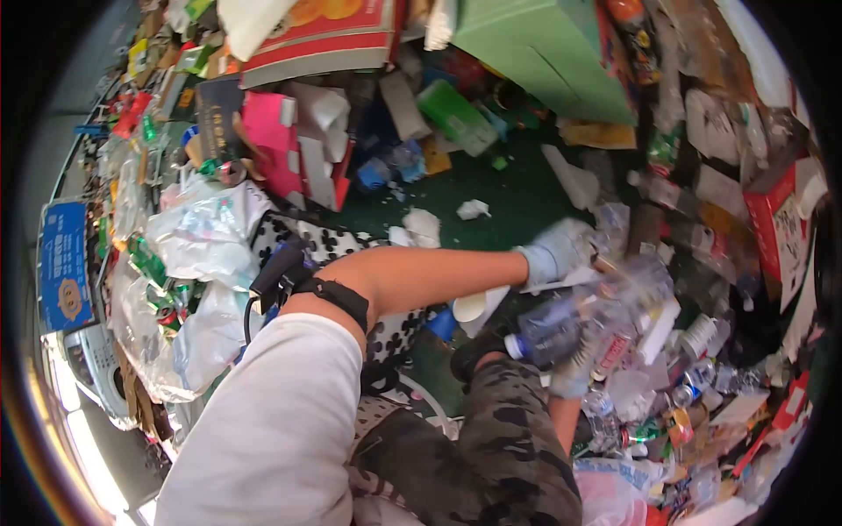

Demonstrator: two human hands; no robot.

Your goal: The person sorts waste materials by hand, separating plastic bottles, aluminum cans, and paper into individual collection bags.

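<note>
My left hand, in a light glove, reaches across to the right to the edge of the litter pile. Its fingers are smeared by motion, so their grip cannot be made out. Below it, my gloved right hand is closed against a large clear plastic bottle. The bottle lies tilted, its blue cap pointing to the lower left, its far end blurred. Part of the right hand is hidden by the bottle. A white paper cup is left of the bottle, near my shoe.
Crushed bottles and packaging heap up on the right. A green box and a red carton stand at the back. Clear plastic bags bulge on the left. Dark green floor shows between, with paper scraps.
</note>
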